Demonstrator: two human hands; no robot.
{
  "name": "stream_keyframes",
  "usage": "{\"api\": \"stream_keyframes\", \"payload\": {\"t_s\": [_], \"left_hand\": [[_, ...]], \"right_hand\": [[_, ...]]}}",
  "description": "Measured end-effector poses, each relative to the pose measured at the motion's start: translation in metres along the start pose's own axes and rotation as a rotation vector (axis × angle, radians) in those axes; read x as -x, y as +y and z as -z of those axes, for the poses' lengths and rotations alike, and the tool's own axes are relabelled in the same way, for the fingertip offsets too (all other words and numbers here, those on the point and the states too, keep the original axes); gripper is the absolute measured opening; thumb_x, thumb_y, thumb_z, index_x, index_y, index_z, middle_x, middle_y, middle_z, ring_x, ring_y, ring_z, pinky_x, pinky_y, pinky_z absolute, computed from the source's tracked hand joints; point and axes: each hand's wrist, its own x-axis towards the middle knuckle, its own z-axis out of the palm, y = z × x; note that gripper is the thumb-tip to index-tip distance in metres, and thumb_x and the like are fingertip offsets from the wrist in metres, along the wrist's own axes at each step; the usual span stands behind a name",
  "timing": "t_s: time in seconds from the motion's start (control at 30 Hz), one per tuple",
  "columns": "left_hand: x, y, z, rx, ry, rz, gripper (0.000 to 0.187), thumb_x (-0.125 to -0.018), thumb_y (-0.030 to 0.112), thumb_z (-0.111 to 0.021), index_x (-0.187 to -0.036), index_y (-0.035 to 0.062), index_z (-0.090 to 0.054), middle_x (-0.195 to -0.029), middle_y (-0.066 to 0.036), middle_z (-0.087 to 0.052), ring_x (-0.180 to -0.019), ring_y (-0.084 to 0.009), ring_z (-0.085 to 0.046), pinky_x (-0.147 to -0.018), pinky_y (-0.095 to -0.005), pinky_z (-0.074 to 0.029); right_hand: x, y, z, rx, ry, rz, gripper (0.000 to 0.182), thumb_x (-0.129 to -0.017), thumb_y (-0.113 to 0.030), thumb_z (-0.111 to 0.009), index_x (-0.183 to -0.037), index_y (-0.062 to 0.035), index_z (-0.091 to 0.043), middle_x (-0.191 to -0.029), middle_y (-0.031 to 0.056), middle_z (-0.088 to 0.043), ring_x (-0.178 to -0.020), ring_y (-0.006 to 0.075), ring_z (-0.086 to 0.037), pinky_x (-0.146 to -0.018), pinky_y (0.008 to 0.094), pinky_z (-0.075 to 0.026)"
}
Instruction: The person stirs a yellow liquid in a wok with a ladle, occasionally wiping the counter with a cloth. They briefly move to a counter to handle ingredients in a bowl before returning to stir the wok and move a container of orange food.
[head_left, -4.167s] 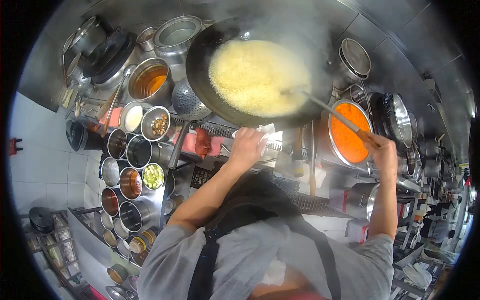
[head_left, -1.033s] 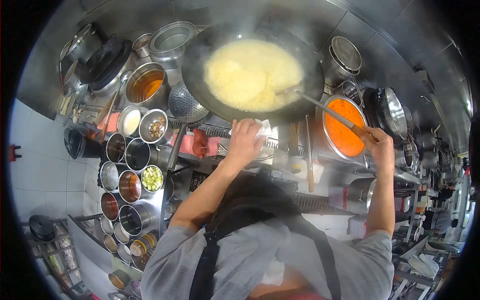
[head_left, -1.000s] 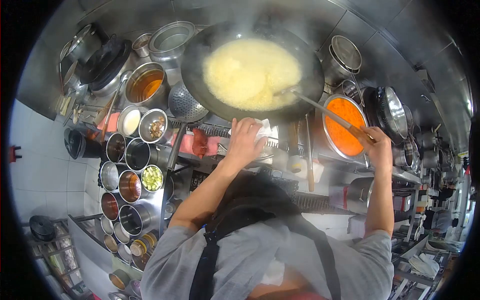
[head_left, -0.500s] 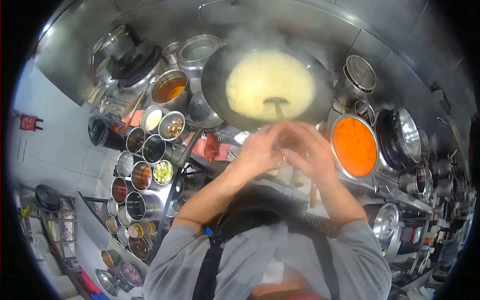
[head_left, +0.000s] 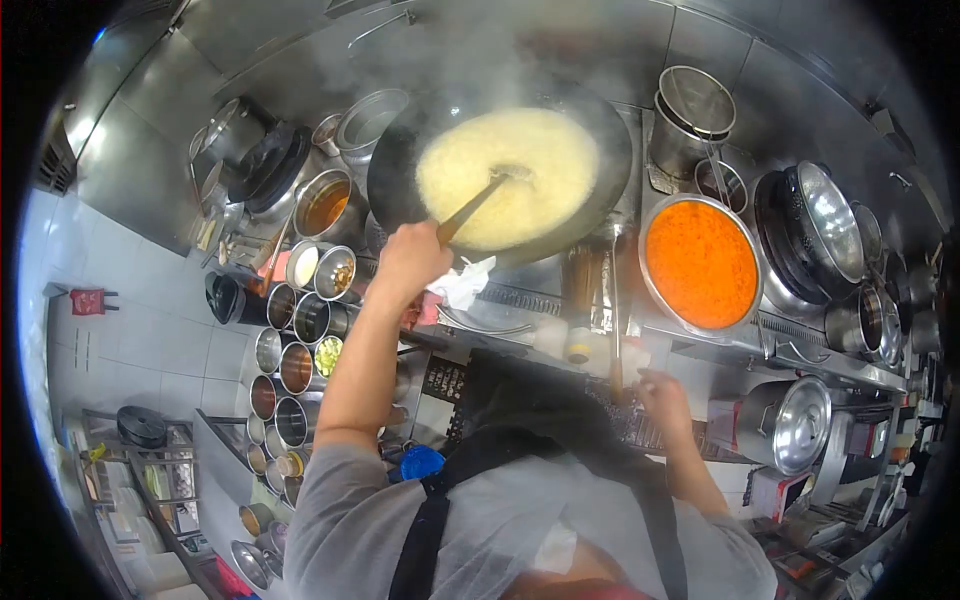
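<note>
A large black wok (head_left: 612,150) holds a steaming pale yellow liquid (head_left: 550,150). My left hand (head_left: 412,262) is closed round the wooden handle of a spatula (head_left: 470,211), whose head dips into the liquid. A crumpled white cloth (head_left: 463,284) lies just right of that hand. My right hand (head_left: 662,398) is lower right, off the counter's front, its fingers partly curled and blurred. A ladle handle (head_left: 616,350) stands close to its left. Above the right hand is a big bowl of orange food (head_left: 702,262).
Several metal pots with sauces and chopped food (head_left: 296,368) stand at the left. A strainer on a pot (head_left: 697,100) is behind the orange bowl. Stacked black pans (head_left: 785,235) and a lidded pot (head_left: 790,425) are at the right.
My hands were together in front of the wok. The left has moved left and taken hold of the spatula, which now slants left; the right has moved down and right.
</note>
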Motion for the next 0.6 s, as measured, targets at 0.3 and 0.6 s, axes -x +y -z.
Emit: {"api": "stream_keyframes", "payload": {"t_s": [0.3, 0.6], "left_hand": [[-0.116, 0.017, -0.04, 0.045, -0.331, 0.258, 0.025, -0.075, 0.014, -0.061, -0.09, -0.0057, -0.066, -0.073, -0.018, -0.067, -0.055, -0.0233, -0.067, -0.048, -0.0372, -0.053], [-0.115, 0.012, 0.003, 0.229, -0.106, 0.229, 0.035, -0.075, 0.019, -0.065, -0.101, -0.0039, -0.068, -0.077, -0.017, -0.069, -0.06, -0.0256, -0.068, -0.054, -0.0371, -0.053]], "right_hand": [[0.076, 0.147, -0.019, 0.242, 0.035, -0.403, 0.03, -0.08, -0.026, -0.068, -0.097, -0.0016, -0.071, -0.089, 0.0217, -0.069, -0.085, 0.0388, -0.067, -0.079, 0.0466, -0.052], [0.112, 0.29, -0.088, 0.47, -0.185, -0.32, 0.019, -0.076, -0.016, -0.062, -0.08, -0.0009, -0.072, -0.084, 0.0249, -0.068, -0.084, 0.0426, -0.066, -0.082, 0.0497, -0.053]]}}
